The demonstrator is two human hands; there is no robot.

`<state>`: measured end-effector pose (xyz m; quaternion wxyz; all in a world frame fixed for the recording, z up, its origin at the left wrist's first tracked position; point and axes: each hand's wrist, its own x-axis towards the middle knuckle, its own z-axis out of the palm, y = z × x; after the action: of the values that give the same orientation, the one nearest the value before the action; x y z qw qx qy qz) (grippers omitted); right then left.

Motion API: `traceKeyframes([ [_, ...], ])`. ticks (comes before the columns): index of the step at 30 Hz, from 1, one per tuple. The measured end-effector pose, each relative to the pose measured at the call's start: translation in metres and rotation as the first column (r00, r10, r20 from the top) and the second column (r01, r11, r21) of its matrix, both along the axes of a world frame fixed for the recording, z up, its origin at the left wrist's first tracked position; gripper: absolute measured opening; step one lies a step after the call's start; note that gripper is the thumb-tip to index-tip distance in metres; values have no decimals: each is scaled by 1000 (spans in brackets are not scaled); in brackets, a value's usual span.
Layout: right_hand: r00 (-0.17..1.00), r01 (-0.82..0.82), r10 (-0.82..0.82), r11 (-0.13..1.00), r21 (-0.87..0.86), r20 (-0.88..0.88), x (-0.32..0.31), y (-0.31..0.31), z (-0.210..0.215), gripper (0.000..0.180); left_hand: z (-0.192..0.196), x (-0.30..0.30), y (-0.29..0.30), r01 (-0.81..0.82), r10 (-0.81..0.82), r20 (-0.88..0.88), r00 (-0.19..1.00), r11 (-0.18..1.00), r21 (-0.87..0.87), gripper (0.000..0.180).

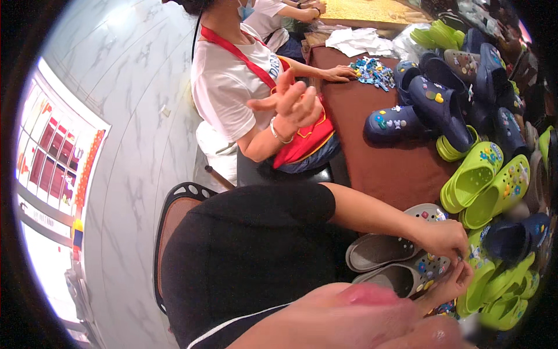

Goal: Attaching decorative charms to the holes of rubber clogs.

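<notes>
My left hand (444, 237) reaches over a pair of grey clogs from a black sleeve, its fingers closed in a pinch. Just below, my right hand (454, 284) has its fingertips drawn together, almost meeting the left ones. Whatever small thing lies between them is hidden. Under and beside my hands is the nearer grey clog (390, 279), its holed upper dotted with colourful charms. The other grey clog (381, 250) lies alongside, partly covered by my left forearm. Blurred skin close to the camera covers part of my right forearm.
Lime green clogs (488, 180) with charms stand right of my hands, and navy clogs (433, 96) pile up farther back. A co-worker's hand (340, 73) touches loose charms (375, 74) on the brown-covered table (378, 166); their other hand (290, 104) is raised.
</notes>
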<state>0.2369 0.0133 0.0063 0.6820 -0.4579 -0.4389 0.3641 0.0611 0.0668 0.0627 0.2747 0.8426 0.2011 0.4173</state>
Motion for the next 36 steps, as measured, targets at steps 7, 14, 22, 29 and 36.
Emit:
traceKeyframes([
  [7, 997, -69, 71, 997, 45, -25, 5, -3, -3, 14, 5, -48, -16, -90, 184, 197, 963, 909, -407, 20],
  [14, 998, 57, -56, 998, 27, -16, 29, 7, -21, 17, -30, -120, -22, -302, 410, 71, 909, 768, -565, 23],
  [22, 999, -39, 39, 999, -23, 13, 4, 28, -11, 13, -49, -181, -29, -223, 520, 91, 849, 510, -831, 19],
  [29, 1000, -19, 18, 1000, -17, -11, -6, 10, -8, 14, -42, -144, -35, -106, 391, 103, 914, 477, -872, 19],
  [36, 999, -35, 35, 999, -25, 7, -10, 9, -5, 14, -43, -128, -29, -242, 403, 32, 914, 608, -756, 17],
])
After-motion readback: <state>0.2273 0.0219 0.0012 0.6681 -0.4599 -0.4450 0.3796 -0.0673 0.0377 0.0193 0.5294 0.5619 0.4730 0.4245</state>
